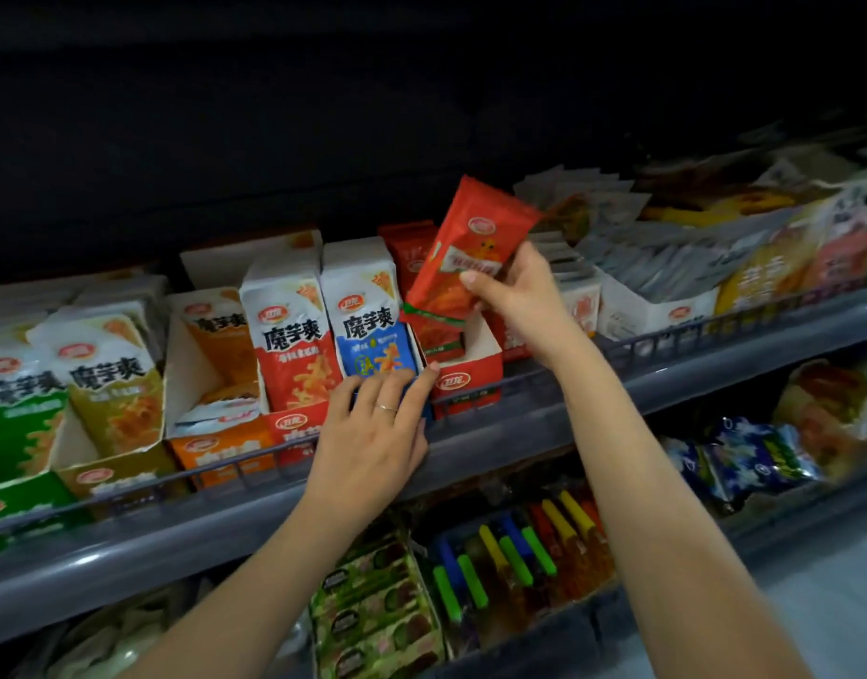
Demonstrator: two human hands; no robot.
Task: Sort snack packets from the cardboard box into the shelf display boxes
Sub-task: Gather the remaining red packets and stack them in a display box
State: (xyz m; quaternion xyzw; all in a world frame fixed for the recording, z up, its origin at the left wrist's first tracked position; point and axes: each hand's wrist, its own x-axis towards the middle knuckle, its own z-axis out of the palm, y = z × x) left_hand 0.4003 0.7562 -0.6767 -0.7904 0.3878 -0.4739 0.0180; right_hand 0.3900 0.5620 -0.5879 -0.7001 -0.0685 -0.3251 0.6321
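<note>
red packet in right hand over red box — left hand flat on blue box

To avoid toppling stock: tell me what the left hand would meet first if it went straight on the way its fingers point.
The blue display box: fingers of the left hand seem to touch its lower front, though depth is unclear.
</note>
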